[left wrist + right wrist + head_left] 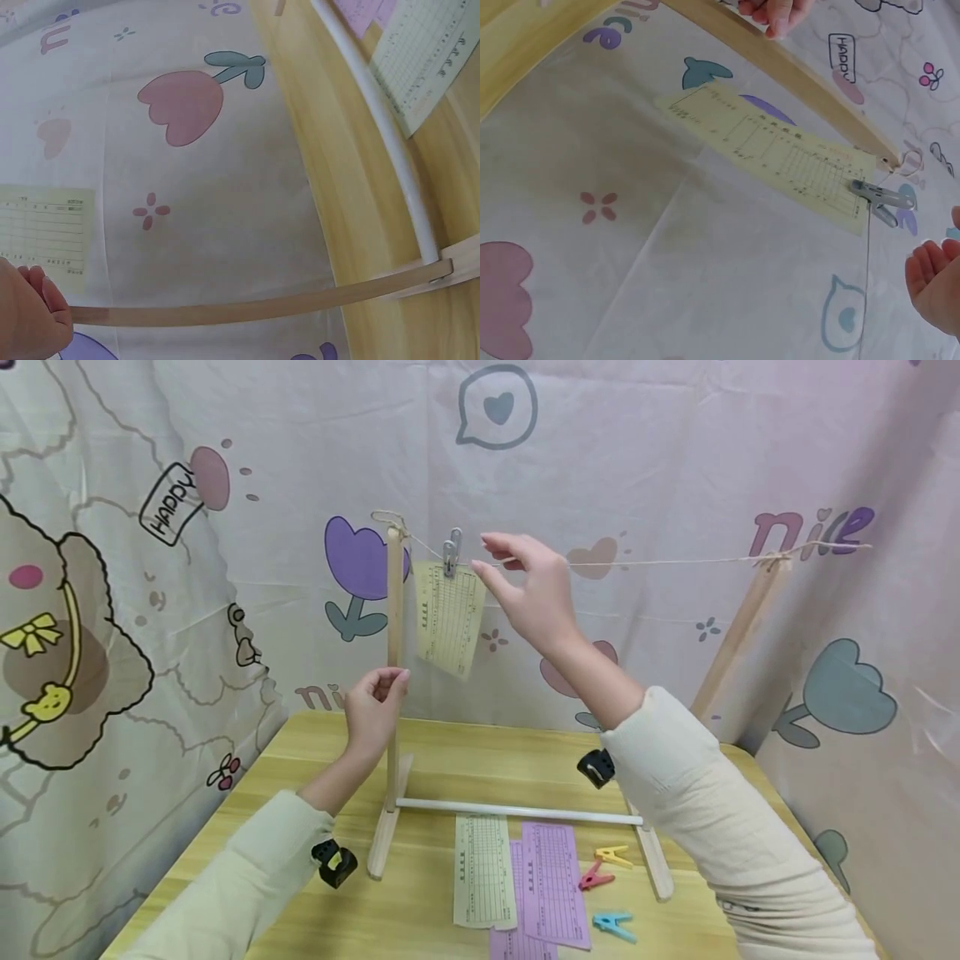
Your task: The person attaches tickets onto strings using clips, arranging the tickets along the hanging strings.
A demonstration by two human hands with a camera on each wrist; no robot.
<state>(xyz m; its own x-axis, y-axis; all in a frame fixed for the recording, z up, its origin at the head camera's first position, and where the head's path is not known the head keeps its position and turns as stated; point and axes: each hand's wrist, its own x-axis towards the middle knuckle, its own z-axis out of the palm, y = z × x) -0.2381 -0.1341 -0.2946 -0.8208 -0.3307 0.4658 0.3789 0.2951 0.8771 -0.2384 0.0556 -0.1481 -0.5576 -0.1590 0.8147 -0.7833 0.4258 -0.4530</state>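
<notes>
The right hand [536,593] is raised at string height, its forearm [600,677] coming in from between four and five o'clock, and I read the fingers as aimed at ten. Thumb and forefinger curve toward each other with a plain gap between the tips, and nothing is held there. Those tips stop just beside the silver clip [450,558], which sits at nine o'clock from them; my right wrist view shows the same separation. The clip bites the top of the pale yellow slip [450,618] at the string [660,562], so the slip hangs just right of the left post [395,602].

The left hand [372,714] is lower, at eight o'clock from the right one, its fingers loosely curled, the thumb close to them, and I see nothing in its hold. It overlaps the post in my head view, though I can't tell from here whether it touches the wood. From that hand, the slip hangs between one and two o'clock.

At six o'clock on the table [315,777] lie a pale green slip [480,868] and purple slips [555,885]; three coloured clothespins [615,925] lie at five.
</notes>
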